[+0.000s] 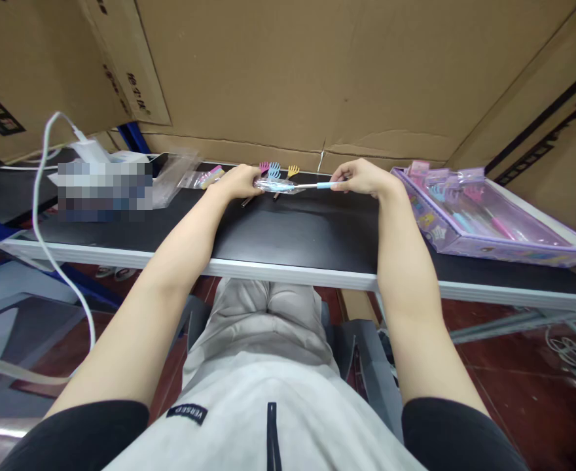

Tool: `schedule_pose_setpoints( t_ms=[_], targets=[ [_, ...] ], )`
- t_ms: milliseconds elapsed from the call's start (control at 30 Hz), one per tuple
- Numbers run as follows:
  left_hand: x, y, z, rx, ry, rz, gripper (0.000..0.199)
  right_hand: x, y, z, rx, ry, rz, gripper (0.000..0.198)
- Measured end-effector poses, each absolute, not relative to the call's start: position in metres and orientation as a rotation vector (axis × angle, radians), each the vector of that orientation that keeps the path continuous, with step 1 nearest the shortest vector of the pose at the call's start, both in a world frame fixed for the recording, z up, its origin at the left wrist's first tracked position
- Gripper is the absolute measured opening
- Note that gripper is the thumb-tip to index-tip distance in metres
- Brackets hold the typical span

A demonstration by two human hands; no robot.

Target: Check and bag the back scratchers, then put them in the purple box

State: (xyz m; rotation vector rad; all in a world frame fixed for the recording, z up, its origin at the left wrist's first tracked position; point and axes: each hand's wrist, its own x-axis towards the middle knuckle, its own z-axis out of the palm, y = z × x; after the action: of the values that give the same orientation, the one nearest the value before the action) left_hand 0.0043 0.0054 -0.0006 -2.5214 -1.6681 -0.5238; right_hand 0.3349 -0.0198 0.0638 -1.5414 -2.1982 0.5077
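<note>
My left hand (pixel 241 181) is closed on the left end of a clear plastic sleeve (pixel 274 186), with something light blue inside. Out of the sleeve's right side runs the metal rod of a back scratcher (pixel 307 186). Its light-blue end is pinched in the fingers of my right hand (pixel 359 178). Just behind, on the table, lie more back scratchers with a pink claw (pixel 264 166), a blue claw (pixel 274 170) and a yellow claw (pixel 293 171). Their rods pass partly under the sleeve, and my left fingers hide some of them.
To the right stands a purple display box (pixel 504 247) holding several wrapped back scratchers. Left of my hands are a plastic bag (pixel 177 176) with colourful pieces, a blurred-out item and a white cable (pixel 35 196). Cardboard (pixel 288 78) walls the back of the black table (pixel 292 239).
</note>
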Motion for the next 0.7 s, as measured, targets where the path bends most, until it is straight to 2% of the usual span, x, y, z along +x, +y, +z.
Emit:
schedule_pose_setpoints(
  t_ms=[167,400,700],
  targets=[
    [0.016,-0.006,0.005,-2.532,-1.674,-0.402,0.030,0.320,-0.024,0.060,-1.546,-2.246,0.525,0.019],
    [0.018,-0.007,0.006,-2.532,-1.687,-0.343,0.036,0.306,-0.026,0.055,-1.530,-2.231,0.534,0.016],
    [0.036,-0.014,0.005,-2.556,-1.583,-0.367,0.024,0.284,-0.026,0.042,-1.350,-2.221,0.569,0.021]
  ],
)
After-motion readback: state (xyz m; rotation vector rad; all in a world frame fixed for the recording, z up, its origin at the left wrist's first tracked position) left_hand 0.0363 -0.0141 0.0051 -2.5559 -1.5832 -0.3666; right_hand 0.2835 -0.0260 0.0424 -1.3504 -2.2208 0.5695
